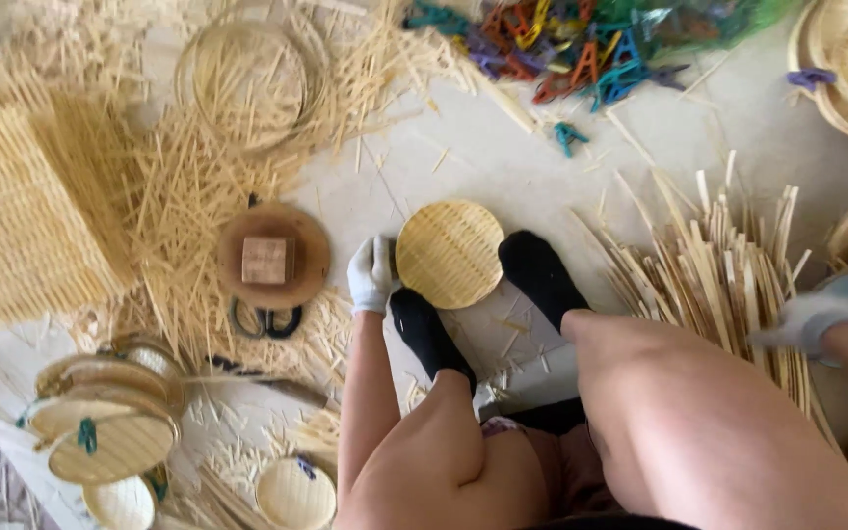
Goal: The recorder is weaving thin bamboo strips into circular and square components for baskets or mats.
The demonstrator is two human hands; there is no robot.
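left hand (371, 275) grips round woven bamboo disc (450, 253) on floor.

white gloves on both hands (372, 277), black socks, bare arms and legs

bare floor (503, 162) open above woven disc (450, 253), bamboo strips (728, 275) crowding right, straw litter (179, 186) left

Floor workshop for bamboo weaving.
Littered with bamboo strips (728, 265), woven round trays (110, 432), woven mats (12, 216), plastic clips (561, 44), scissors (267, 320).
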